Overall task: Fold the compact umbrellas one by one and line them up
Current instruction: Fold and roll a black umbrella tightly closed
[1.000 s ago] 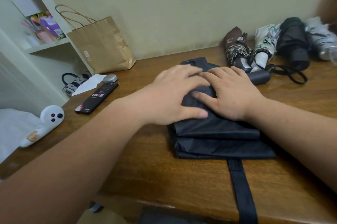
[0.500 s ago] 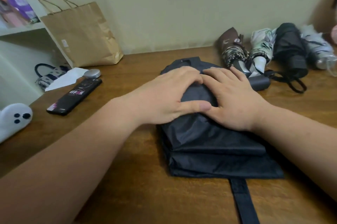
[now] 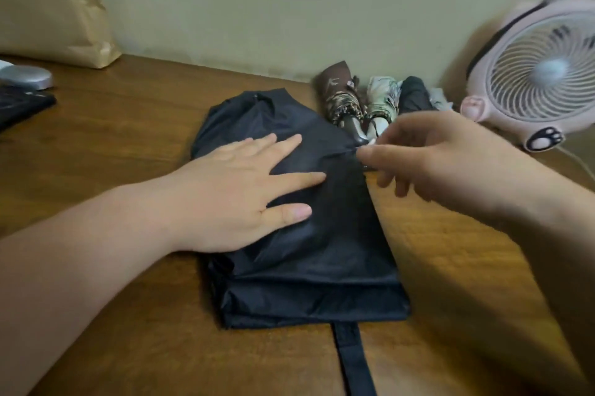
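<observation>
The left hand [image 3: 238,189] is lying flat, fingers straight and spread, and is pressing on the dark navy fabric compact umbrella [image 3: 306,241] in the centre of the frame. The right hand [image 3: 434,157] is hovering at the umbrella's right edge with fingers loosely curled. Its thumb tip is meeting the fabric fold, but blur is hiding whether it is pinching anything. The umbrella is lying flattened on the brown wooden table [image 3: 128,138], its dark strap [image 3: 351,357] trailing to the bottom edge. Behind it, against the wall, a brown folded umbrella [image 3: 338,89], a white patterned folded umbrella [image 3: 383,96] and a black folded umbrella [image 3: 415,96] are lying side by side. A pink round fan [image 3: 531,73] is standing at the upper right, and a brown paper bag [image 3: 48,2] at the upper left.
</observation>
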### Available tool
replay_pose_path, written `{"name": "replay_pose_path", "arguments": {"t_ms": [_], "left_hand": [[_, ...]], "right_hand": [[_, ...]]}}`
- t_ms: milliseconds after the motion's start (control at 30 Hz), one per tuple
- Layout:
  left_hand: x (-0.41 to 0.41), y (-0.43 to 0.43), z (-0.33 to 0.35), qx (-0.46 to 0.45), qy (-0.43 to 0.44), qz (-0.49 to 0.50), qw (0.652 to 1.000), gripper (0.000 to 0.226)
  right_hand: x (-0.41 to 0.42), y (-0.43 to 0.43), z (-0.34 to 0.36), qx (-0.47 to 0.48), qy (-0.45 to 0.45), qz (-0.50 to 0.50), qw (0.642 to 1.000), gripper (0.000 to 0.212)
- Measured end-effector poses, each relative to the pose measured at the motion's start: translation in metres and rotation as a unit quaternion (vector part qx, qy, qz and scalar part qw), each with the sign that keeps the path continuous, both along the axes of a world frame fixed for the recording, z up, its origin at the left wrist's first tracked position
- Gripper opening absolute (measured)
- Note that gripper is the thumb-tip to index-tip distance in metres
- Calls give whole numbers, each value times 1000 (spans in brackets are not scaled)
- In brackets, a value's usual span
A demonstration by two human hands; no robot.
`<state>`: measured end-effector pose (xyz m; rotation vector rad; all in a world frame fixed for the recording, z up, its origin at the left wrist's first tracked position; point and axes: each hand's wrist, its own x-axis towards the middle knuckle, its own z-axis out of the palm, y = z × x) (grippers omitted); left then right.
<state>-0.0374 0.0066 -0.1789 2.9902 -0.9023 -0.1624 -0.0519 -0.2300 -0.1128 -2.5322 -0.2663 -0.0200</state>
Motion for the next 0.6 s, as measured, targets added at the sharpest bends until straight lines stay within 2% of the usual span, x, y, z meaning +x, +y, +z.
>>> {"name": "replay_pose_path", "arguments": {"t_ms": [100,200,267,367,500,600], "left_hand": [[-1,0,-3,-6,-3,0,1000,67],[-3,-1,-6,-6,-11,-2,1000,66],[-4,-2,-9,-5,-20,-4,1000,64],[-5,-3,-13,9,-42,-21,999,64],[-7,-1,-13,-3,-24,-22,999,71],[-8,1,-13,-2,-34,-36,999,81]], "right_hand": [[-42,-13,-13,102,119,1,988,37],[-70,-16,-44,251,132,-6,959,60],[-77,-16,-60,324,119,-4,939,66],[-84,-9,-69,341,92,-16,935,59],[-84,-11,-69,319,79,-47,943,48],[-80,-20,-73,266,85,-33,960,55]]}}
